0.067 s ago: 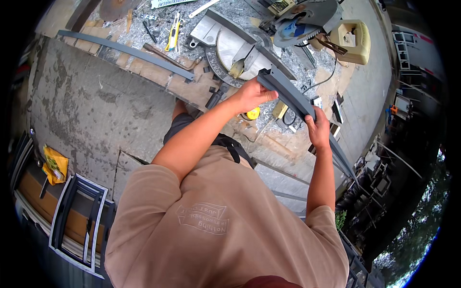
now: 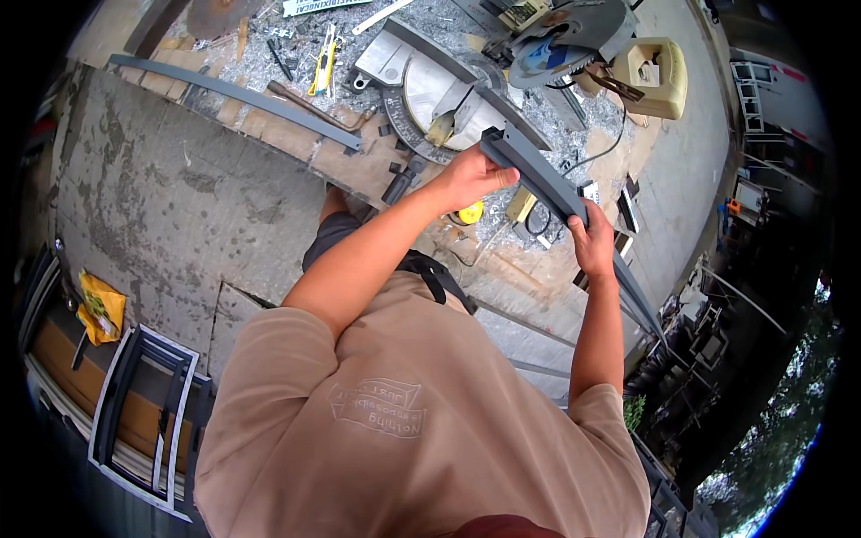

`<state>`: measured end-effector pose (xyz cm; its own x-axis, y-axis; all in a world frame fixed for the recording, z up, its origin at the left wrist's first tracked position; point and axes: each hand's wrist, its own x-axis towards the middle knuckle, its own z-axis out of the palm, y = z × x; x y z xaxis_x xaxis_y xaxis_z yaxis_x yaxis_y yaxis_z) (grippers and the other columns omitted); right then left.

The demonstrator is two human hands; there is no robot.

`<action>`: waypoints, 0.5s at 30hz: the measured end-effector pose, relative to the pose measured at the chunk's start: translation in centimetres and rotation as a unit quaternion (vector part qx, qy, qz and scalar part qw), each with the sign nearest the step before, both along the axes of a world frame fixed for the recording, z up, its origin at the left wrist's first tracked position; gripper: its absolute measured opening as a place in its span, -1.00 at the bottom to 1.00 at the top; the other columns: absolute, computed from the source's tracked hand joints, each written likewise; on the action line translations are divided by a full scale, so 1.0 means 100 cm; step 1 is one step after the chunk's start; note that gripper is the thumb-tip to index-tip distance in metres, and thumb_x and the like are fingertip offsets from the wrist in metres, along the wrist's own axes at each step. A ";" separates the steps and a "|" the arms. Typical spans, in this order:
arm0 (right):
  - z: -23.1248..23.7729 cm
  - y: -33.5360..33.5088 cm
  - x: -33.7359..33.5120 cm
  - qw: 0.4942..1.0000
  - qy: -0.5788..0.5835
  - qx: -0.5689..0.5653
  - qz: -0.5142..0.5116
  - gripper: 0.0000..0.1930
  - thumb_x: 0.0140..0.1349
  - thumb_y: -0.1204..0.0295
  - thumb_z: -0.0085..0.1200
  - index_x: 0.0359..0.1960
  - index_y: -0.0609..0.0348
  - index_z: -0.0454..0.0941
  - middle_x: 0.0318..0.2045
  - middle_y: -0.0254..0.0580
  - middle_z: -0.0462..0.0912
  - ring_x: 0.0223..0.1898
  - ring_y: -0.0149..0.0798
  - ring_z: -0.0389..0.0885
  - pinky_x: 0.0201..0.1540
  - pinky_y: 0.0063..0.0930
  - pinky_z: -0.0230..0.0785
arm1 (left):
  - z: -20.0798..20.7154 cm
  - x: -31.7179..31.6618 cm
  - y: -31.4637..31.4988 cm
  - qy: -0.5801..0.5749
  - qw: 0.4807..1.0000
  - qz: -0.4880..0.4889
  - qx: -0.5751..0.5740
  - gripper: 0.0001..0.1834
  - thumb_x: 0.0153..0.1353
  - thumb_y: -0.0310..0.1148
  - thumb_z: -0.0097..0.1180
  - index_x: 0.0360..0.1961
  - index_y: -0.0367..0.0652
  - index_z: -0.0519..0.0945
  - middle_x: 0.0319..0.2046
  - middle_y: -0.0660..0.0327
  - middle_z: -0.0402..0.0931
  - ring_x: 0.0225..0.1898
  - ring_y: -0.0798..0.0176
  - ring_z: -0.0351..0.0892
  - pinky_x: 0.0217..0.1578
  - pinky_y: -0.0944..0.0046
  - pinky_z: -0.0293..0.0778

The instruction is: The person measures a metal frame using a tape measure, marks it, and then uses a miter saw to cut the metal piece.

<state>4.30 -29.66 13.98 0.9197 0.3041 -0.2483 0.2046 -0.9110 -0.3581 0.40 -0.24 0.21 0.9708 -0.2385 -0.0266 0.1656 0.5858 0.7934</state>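
Note:
A long grey metal profile (image 2: 547,180) slants from the middle of the bench down to the right. Near its upper end, my left hand (image 2: 475,179) is closed around it, thumb along the near side. Further along, my right hand (image 2: 593,240) grips the same profile, fingers partly hidden behind it. The cut end lies just in front of a mitre saw (image 2: 444,94) with a round metal base and a raised blade (image 2: 552,63). A brush (image 2: 443,125) rests on the saw's base. Close below my left hand sits a yellow tape measure (image 2: 471,212).
Metal shavings cover the bench. Another grey strip (image 2: 238,96) lies along its front edge, near a yellow utility knife (image 2: 323,61). A cream plastic container (image 2: 653,79) stands beyond the saw. Metal frames (image 2: 143,412) and a yellow bag (image 2: 101,308) are at the lower left.

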 end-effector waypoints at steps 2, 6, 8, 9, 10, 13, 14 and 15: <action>0.008 0.000 -0.005 0.999 0.036 -0.008 -0.011 -0.30 0.40 -0.26 0.21 0.18 0.16 0.65 -0.12 0.14 0.75 -0.08 0.18 0.74 0.01 -0.13 0.55 | 0.011 -0.005 -0.006 -0.004 1.000 0.021 -0.016 -0.56 0.53 -0.25 0.30 0.26 -0.26 0.50 0.10 0.20 0.64 0.14 0.33 0.62 0.19 0.23 0.55; 0.011 -0.004 -0.002 0.998 0.069 0.011 0.004 -0.35 0.48 -0.18 0.16 0.22 0.17 0.66 -0.05 0.14 0.77 0.00 0.17 0.75 0.09 -0.13 0.55 | 0.024 -0.008 -0.013 -0.003 0.997 0.076 -0.035 -0.60 0.56 -0.21 0.27 0.17 -0.32 0.57 0.04 0.21 0.68 0.03 0.37 0.62 0.10 0.24 0.57; 0.008 -0.007 -0.001 0.998 0.047 0.017 0.044 -0.43 0.55 -0.07 0.11 0.24 0.20 0.66 -0.03 0.15 0.78 0.03 0.20 0.75 0.15 -0.12 0.52 | 0.024 -0.010 -0.016 0.004 0.997 0.079 -0.014 -0.64 0.55 -0.21 0.27 0.12 -0.30 0.58 -0.03 0.22 0.68 -0.06 0.40 0.63 -0.02 0.28 0.60; 0.008 -0.009 0.000 0.998 0.039 0.017 0.050 -0.44 0.56 -0.05 0.09 0.23 0.21 0.66 -0.03 0.16 0.78 0.03 0.19 0.75 0.16 -0.12 0.52 | 0.024 -0.011 -0.018 0.007 0.997 0.081 -0.003 -0.65 0.55 -0.21 0.27 0.09 -0.29 0.59 -0.06 0.23 0.69 -0.11 0.41 0.64 -0.08 0.30 0.61; 0.009 -0.008 0.000 0.998 0.035 0.018 0.056 -0.45 0.57 -0.03 0.08 0.22 0.22 0.67 -0.04 0.17 0.78 0.04 0.19 0.74 0.17 -0.12 0.52 | 0.028 -0.014 -0.020 0.025 0.995 0.095 -0.009 -0.63 0.52 -0.17 0.31 0.07 -0.27 0.58 -0.13 0.26 0.67 -0.19 0.44 0.61 -0.14 0.31 0.59; 0.005 -0.010 -0.002 0.998 0.049 0.020 0.021 -0.42 0.59 -0.07 0.01 0.09 0.29 0.71 -0.17 0.17 0.77 -0.05 0.16 0.75 0.10 -0.12 0.52 | 0.043 -0.020 -0.029 0.062 0.989 0.135 0.008 -0.57 0.45 -0.07 0.39 0.01 -0.23 0.59 -0.30 0.32 0.64 -0.37 0.48 0.54 -0.29 0.31 0.53; 0.003 -0.012 -0.002 0.998 0.057 0.021 0.000 -0.39 0.59 -0.09 -0.02 0.02 0.31 0.72 -0.23 0.16 0.77 -0.10 0.15 0.76 0.07 -0.11 0.53 | 0.048 -0.021 -0.030 0.063 0.986 0.148 0.037 -0.57 0.45 -0.06 0.39 -0.02 -0.22 0.60 -0.33 0.33 0.63 -0.41 0.47 0.53 -0.32 0.31 0.52; 0.003 -0.013 0.002 0.996 0.088 0.000 -0.010 -0.35 0.59 -0.14 -0.06 -0.05 0.33 0.72 -0.29 0.14 0.75 -0.16 0.14 0.74 0.02 -0.11 0.52 | 0.052 -0.021 -0.030 0.064 0.983 0.160 0.066 -0.57 0.45 -0.04 0.39 -0.04 -0.22 0.61 -0.36 0.33 0.62 -0.44 0.47 0.52 -0.35 0.30 0.52</action>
<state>4.51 -31.00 14.32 0.8676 0.2856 -0.4071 0.1199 -0.9146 -0.3861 -1.73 -3.27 5.41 0.9821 0.0931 -0.1636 0.0927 0.5174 0.8507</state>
